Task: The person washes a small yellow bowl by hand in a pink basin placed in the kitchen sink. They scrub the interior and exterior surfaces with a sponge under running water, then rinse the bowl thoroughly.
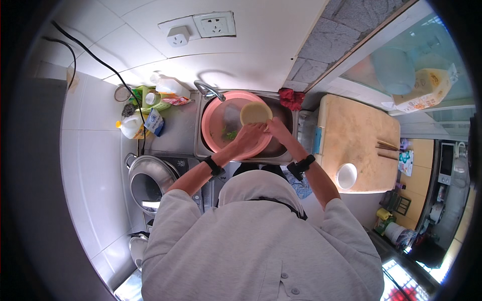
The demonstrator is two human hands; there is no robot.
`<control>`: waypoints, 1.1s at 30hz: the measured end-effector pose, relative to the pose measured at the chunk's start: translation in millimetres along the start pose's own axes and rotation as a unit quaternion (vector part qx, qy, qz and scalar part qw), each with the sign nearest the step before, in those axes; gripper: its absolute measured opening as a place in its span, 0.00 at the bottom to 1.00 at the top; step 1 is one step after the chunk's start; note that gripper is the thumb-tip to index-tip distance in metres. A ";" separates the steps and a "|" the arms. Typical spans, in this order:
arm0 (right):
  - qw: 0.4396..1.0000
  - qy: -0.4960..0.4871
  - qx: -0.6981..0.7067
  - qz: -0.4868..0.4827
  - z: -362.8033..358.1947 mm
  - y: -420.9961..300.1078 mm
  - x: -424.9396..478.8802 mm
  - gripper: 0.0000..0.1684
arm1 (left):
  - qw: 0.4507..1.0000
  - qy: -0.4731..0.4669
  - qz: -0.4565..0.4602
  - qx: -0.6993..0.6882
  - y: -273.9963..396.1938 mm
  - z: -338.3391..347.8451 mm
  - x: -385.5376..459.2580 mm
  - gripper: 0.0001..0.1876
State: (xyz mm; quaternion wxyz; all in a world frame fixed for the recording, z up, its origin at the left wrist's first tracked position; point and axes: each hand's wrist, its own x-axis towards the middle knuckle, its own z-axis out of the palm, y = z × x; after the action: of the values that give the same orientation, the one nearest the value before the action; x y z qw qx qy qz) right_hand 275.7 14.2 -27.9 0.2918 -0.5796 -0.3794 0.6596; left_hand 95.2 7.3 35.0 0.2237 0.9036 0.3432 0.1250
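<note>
My left hand (250, 134) and my right hand (278, 128) meet at the near right rim of a yellowish round bowl (256, 111). Their fingertips come together around something small and pale, too small to name. Whether either hand grips the bowl's rim is hidden by the fingers. Under the bowl and hands is a large pink plastic basin (208, 129), which holds water. Green leaves (231, 134) lie in it, left of my left hand. The basin stands in a stainless steel sink (283, 147), and a curved metal faucet (209, 90) reaches over its far left rim.
Right of the sink lies a wooden cutting board (357, 139) with a white bowl (346, 176) and chopsticks (387, 146). A red cloth (292, 99) sits at the sink's far right corner. Bottles and a green basket (145, 98) stand left; a lidded pan (148, 184) is nearer.
</note>
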 end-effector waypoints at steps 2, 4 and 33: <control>0.997 -0.044 0.058 -0.025 -0.3 -12.7 -9.5 0.19 | 0.999 0.023 0.000 -0.042 -5.4 1.0 -3.2 0.25; 0.992 -0.088 0.091 -0.005 -8.8 -14.7 -8.6 0.20 | 0.996 -0.045 -0.037 -0.061 1.9 -21.0 -2.0 0.26; 0.954 0.147 -0.259 -0.041 -19.0 4.3 7.9 0.23 | 0.993 0.028 0.116 -0.007 -25.1 -6.7 -13.6 0.18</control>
State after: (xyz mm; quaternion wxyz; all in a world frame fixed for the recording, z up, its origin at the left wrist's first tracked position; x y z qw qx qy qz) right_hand 293.4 21.4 -36.6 0.2111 -0.7098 -0.5132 0.4338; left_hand 68.5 16.9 27.6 0.2039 0.9320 0.2412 0.1780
